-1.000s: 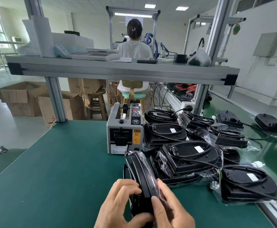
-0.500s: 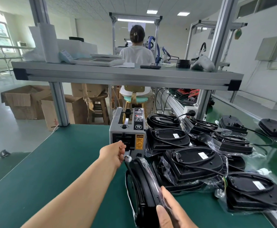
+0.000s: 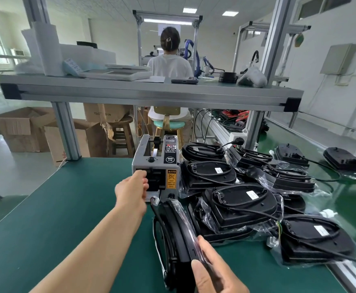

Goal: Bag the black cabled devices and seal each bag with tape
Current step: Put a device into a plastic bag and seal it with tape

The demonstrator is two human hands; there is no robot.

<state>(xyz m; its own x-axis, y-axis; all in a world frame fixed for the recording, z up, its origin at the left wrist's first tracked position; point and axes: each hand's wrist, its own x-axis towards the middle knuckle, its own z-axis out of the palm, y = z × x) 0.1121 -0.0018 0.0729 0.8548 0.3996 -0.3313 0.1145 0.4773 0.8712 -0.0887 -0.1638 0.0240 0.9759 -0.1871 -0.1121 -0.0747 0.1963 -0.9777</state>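
- Head view, centre of the frame: the left hand (image 3: 133, 187) was stretched out to the front slot of the grey tape dispenser (image 3: 170, 159), its fingers curled against the dark opening. Whether they pinched any tape I could not tell, as the fingertips were hidden.
- Head view, lower middle: the right hand (image 3: 213, 269) grasped the near edge of a bagged device (image 3: 177, 229), thumb on one face and fingers on the other. This black device stood on its edge on the green table (image 3: 67, 208), in clear plastic, with its far end just in front of the tape dispenser.
- Head view, right of centre: a pile of bagged devices (image 3: 242, 204) lay flat and overlapping just beside the tape dispenser, each with a coiled black cable on top and a small white label.
- Head view, far right: two bare devices (image 3: 291, 153) lay apart from the pile, their cables trailing over the table.
- Head view, upper half: a metal shelf (image 3: 151, 94) crossed the frame above the table, with white sheets and trays on it. Beyond it a seated person (image 3: 169, 64) faced away.
- Head view, left: open cardboard boxes (image 3: 18, 130) stood on the floor.
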